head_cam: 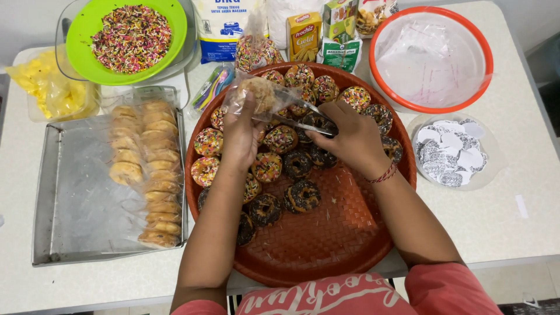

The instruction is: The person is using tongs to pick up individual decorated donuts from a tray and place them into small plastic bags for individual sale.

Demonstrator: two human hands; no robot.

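A lime-green plastic bowl [81,44] of coloured sprinkles sits at the table's [513,192] far left corner. Below it a grey metal baking tray [76,198] carries plain doughnuts wrapped in clear bags [149,175]. An orange-rimmed basin [430,58] holding clear plastic bags stands at the far right corner, with round paper labels [450,153] just below.

We cannot see the doughnuts [303,125] beneath the right hand [348,139] fingers; the tongs [303,111] handle is hidden in its grip. Packages [318,29] beyond the fingertips are cut off.
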